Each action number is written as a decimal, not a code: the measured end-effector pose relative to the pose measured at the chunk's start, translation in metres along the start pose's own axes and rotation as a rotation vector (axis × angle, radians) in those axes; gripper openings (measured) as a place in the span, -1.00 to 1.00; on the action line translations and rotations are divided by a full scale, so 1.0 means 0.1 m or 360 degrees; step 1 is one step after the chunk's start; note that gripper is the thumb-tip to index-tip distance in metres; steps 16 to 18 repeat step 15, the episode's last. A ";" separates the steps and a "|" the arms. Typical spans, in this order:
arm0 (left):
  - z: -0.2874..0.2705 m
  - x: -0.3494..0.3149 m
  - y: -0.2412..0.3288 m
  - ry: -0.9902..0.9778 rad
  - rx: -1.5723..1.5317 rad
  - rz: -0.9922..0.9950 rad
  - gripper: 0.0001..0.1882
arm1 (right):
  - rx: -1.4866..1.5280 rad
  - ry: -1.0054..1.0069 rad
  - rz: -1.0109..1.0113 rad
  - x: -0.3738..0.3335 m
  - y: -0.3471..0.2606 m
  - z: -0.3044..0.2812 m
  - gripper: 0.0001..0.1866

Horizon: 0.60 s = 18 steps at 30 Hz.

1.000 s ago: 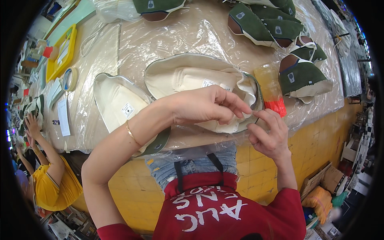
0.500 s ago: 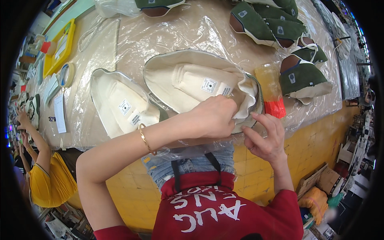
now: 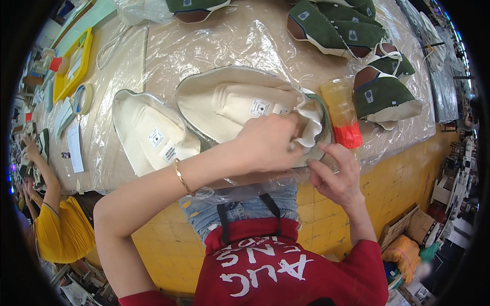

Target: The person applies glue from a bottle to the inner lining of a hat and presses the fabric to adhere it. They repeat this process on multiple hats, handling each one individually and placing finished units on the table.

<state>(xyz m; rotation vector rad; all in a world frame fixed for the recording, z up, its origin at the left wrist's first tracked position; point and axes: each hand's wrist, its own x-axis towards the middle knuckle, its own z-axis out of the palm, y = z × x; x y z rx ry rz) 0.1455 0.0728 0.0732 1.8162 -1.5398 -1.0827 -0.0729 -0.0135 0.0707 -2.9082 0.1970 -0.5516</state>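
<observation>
left hand point(image 3: 268, 143) laid over the near end of a big cream cloth piece point(image 3: 240, 104), fingers curled down and pinching its folded white edge at about 3 o'clock of the piece. right hand point(image 3: 334, 171) just beside, at 4 o'clock from the left, thumb and forefinger closed on the same rim where a thin green border shows; grip tight on the cloth, though the fingertips themselves partly hidden under the left hand. gold bracelet point(image 3: 182, 177) on the left wrist.

cream cloth piece lying open, inside up, in the middle of the table point(image 3: 214, 46), on a crinkled clear plastic sheet point(image 3: 245, 35); small white labels on its lining. second cream piece point(image 3: 153, 135) at 9 o'clock of the first, just beside it, also inside up, untouched.

orange bottle with a red cap point(image 3: 343, 109) at 2 o'clock from the right hand, lying near the end of the gripped piece, cap toward the table edge. green pieces point(image 3: 347, 33) heaped from 12 to 2 o'clock, well apart from the hands, one more at the top edge. yellow tray point(image 3: 76, 64) and a roll of tape point(image 3: 81, 98) at 10 o'clock, far left end of the table.

red apron or shirt point(image 3: 286, 265) at 6 o'clock. another person in a yellow top point(image 3: 61, 234) at 8 o'clock, arm stretched up along the table's left edge.
</observation>
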 end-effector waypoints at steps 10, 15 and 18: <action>0.11 0.21 0.12 -0.0032 0.0433 0.0000 -0.70 | 0.0005 0.0013 -0.0057 0.03 0.08 -0.01 -0.59; 0.05 0.31 -0.03 -0.0210 0.0364 -0.0006 -0.70 | -0.0022 0.0015 -0.0002 -0.01 0.09 -0.01 -0.60; 0.05 0.31 -0.03 -0.0210 0.0364 -0.0006 -0.70 | -0.0022 0.0015 -0.0002 -0.01 0.09 -0.01 -0.60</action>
